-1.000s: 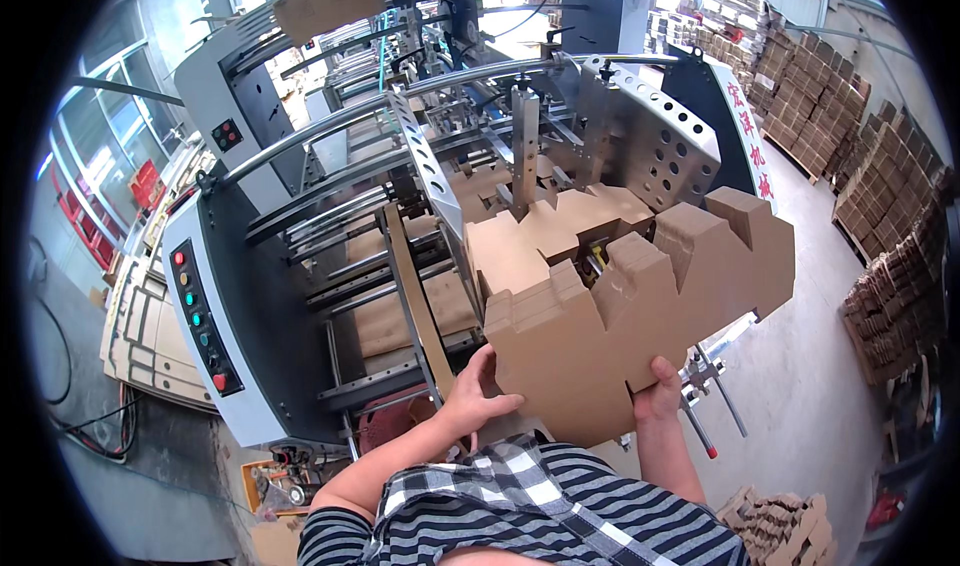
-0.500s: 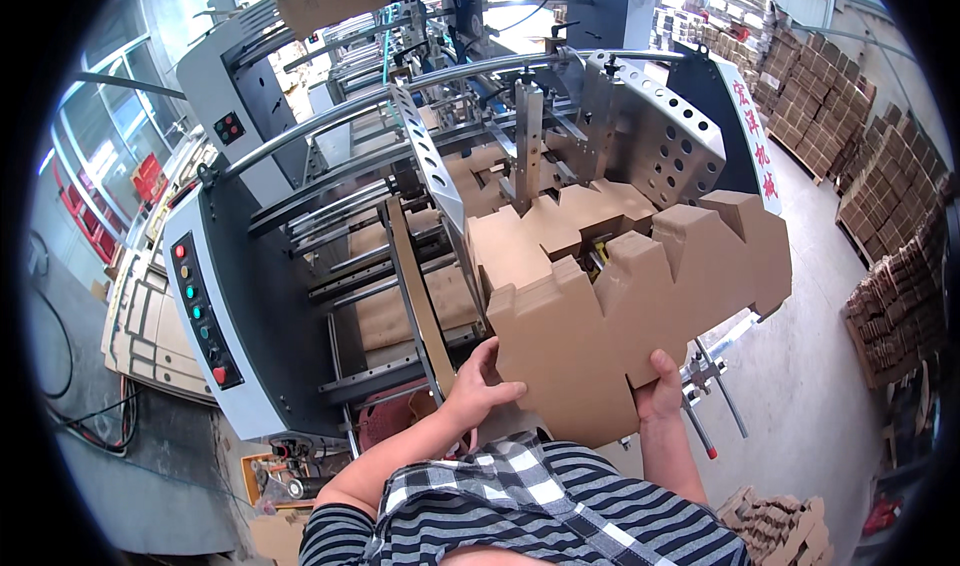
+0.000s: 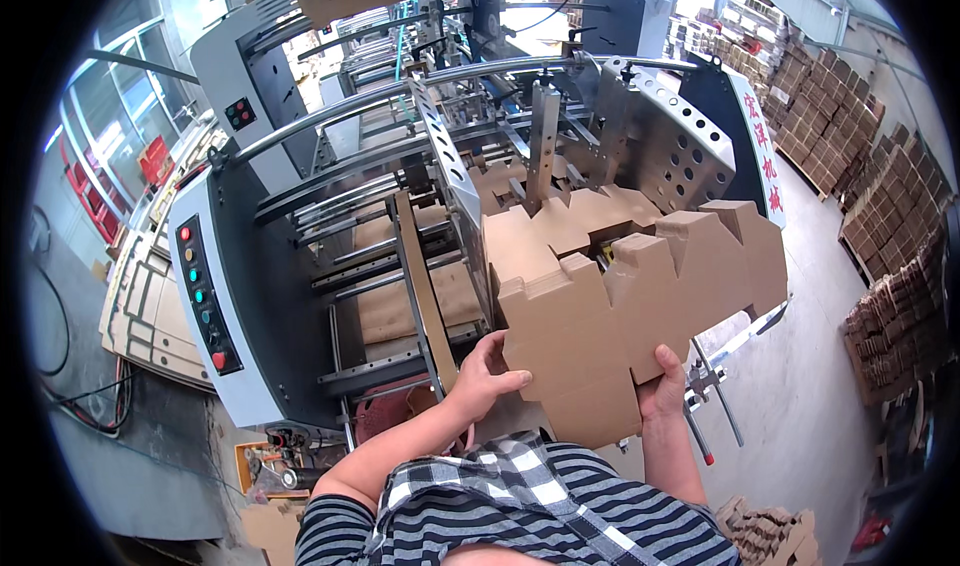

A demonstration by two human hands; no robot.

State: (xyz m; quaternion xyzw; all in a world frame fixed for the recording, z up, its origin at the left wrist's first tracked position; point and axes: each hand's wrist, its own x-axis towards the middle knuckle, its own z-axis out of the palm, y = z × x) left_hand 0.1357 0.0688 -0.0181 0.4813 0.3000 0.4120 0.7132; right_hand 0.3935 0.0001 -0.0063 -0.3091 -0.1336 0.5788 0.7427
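Over the feed end of a big grey machine [image 3: 300, 266] we held a thick stack of flat brown cardboard blanks [image 3: 620, 316] with both of our hands; our left hand [image 3: 485, 376] was curled around the near left corner of the stack, thumb on top and fingers under, so it gripped the cardboard; our right hand [image 3: 662, 386] was closed on the near right edge, thumb up against the cardboard, so it gripped the stack too; we think we used one hand on each side because the stack was wide and would sag or slip from one hand; the stack sat tilted, its far end up by the metal guide plates [image 3: 650, 136], and its near end low by our striped shirt [image 3: 520, 511]; more blanks [image 3: 420, 296] lay flat inside the machine just beside ours; a panel of coloured buttons [image 3: 200, 296] was on the machine's left side; piles of folded boxes [image 3: 890, 216] stood well apart on the floor at our right.
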